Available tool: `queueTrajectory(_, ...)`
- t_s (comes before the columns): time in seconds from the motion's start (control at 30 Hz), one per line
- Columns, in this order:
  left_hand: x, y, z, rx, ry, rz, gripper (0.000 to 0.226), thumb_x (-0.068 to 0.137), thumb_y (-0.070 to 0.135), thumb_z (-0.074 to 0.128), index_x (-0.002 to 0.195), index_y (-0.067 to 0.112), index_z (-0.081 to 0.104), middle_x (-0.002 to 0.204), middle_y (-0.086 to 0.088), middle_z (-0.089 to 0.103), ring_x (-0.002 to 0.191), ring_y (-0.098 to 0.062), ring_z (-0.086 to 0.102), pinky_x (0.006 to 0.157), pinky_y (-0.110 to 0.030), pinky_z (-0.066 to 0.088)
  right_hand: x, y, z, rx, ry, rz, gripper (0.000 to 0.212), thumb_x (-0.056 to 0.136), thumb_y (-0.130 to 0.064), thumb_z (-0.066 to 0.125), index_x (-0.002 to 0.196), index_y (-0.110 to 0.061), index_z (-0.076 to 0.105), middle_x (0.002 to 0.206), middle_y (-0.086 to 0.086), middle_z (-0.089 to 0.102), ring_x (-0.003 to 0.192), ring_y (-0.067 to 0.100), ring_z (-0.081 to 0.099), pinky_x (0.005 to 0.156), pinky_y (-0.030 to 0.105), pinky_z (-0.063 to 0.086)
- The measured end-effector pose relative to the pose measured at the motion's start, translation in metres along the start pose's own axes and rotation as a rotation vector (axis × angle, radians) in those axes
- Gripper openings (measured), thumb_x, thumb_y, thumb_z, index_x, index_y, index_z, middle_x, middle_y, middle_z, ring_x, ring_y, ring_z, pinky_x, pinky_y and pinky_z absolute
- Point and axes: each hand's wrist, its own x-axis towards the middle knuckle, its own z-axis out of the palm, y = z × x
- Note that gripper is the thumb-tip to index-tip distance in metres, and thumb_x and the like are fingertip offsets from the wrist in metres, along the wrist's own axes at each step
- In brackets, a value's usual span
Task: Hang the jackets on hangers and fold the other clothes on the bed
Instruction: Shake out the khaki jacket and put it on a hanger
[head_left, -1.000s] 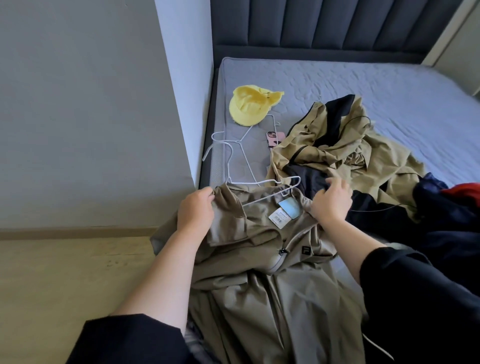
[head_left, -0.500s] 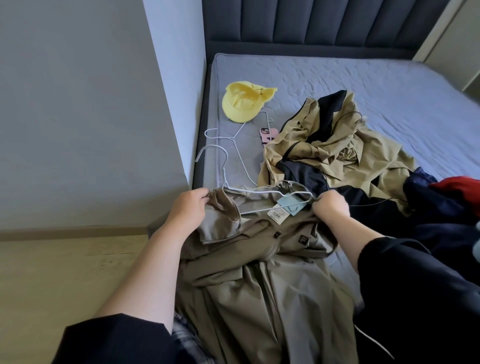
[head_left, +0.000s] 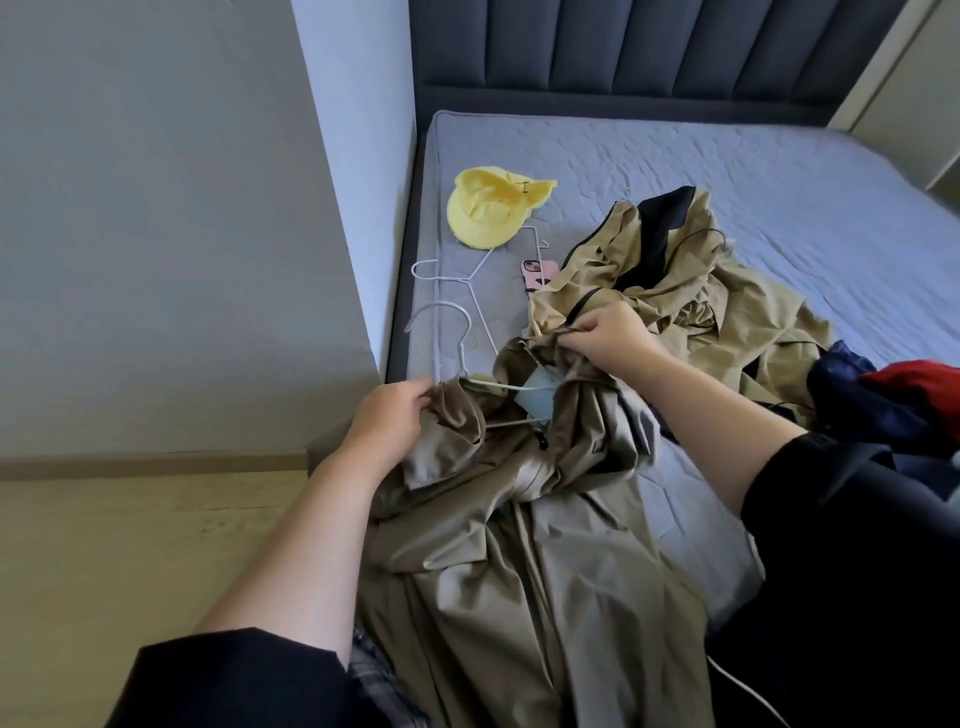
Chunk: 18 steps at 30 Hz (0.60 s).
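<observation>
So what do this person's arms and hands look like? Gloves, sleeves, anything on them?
The left hand and right hand are bare: no gloves, no ring or watch that shows. The left sleeve and right sleeve are loose and black, ending near the elbows, so both forearms are uncovered.
</observation>
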Motion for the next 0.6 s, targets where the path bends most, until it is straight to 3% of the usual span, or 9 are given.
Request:
queueTrajectory(0.1,0.001,0.005,-0.004,-0.013,0.013,0.068,0.032,0.095,0.01,0.048,0.069,0.028,0.047,0.071,0.0,0.056,0.076,-0.03,0.054,0.063,-0.031,0.033,0.001,-0.042,-0.003,0.078,0.029,-0.147,0.025,0.085,-0.017,0.069,0.081,0.008,0.069,0.059,0.017,0.055,0.061,0.013,0.047,0.058,0.024,0.037)
queueTrajectory(0.17,-0.001,0.011,0.0,0.029,-0.015,0.151,0.023,0.095,0.008,0.047,0.085,0.019,0.065,0.087,-0.008,0.068,0.088,-0.033,0.061,0.068,-0.032,0.039,0.0,-0.064,-0.003,0.091,-0.095,-0.227,0.022,0.085,-0.024,0.07,0.079,-0.002,0.073,0.062,0.013,0.063,0.064,0.008,0.053,0.063,0.023,0.043)
queueTrajectory(0.23,-0.004,0.017,0.007,0.028,0.003,0.166,0.022,0.095,0.008,0.047,0.102,0.012,0.068,0.095,-0.015,0.069,0.09,-0.036,0.062,0.07,-0.033,0.04,-0.004,-0.079,0.002,0.038,-0.277,-0.247,0.025,0.088,-0.036,0.065,0.072,-0.017,0.07,0.061,-0.001,0.064,0.057,0.003,0.056,0.058,0.02,0.045)
queueTrajectory(0.3,-0.003,0.017,0.007,-0.016,0.053,0.108,0.019,0.095,0.007,0.047,0.096,0.012,0.065,0.089,-0.014,0.068,0.086,-0.037,0.06,0.067,-0.034,0.039,-0.002,-0.081,0.009,0.013,-0.318,-0.223,0.03,0.094,-0.041,0.054,0.077,-0.019,0.064,0.076,0.004,0.068,0.063,0.012,0.059,0.059,0.026,0.046)
queueTrajectory(0.37,-0.002,0.014,0.0,-0.085,0.126,0.032,0.019,0.094,0.007,0.047,0.084,0.017,0.06,0.077,-0.005,0.064,0.076,-0.031,0.057,0.062,-0.032,0.034,0.002,-0.071,0.009,-0.096,-0.24,-0.22,0.035,0.099,-0.034,0.045,0.081,-0.007,0.059,0.084,0.015,0.064,0.071,0.021,0.054,0.059,0.031,0.039)
queueTrajectory(0.43,0.0,0.009,-0.006,-0.135,0.2,0.011,0.017,0.093,0.006,0.048,0.079,0.011,0.056,0.069,-0.007,0.059,0.071,-0.033,0.054,0.063,-0.038,0.038,0.002,-0.055,0.01,-0.223,-0.244,-0.19,0.044,0.102,-0.031,0.038,0.085,0.004,0.058,0.089,0.021,0.06,0.081,0.028,0.055,0.066,0.033,0.039)
queueTrajectory(0.53,-0.005,0.012,-0.008,-0.101,0.256,0.031,0.019,0.093,0.006,0.049,0.073,0.006,0.05,0.059,-0.006,0.048,0.066,-0.037,0.052,0.06,-0.042,0.041,-0.004,-0.035,0.017,-0.225,-0.313,-0.176,0.048,0.101,-0.037,0.04,0.094,0.001,0.067,0.096,0.016,0.067,0.09,0.028,0.061,0.077,0.033,0.046)
queueTrajectory(0.6,-0.007,0.021,-0.007,-0.087,0.284,0.005,0.021,0.093,0.008,0.05,0.072,0.007,0.049,0.059,-0.002,0.045,0.067,-0.037,0.052,0.06,-0.04,0.04,-0.007,-0.032,0.02,-0.153,-0.29,-0.169,0.04,0.099,-0.036,0.046,0.09,-0.006,0.072,0.09,0.008,0.071,0.085,0.023,0.062,0.076,0.03,0.047)
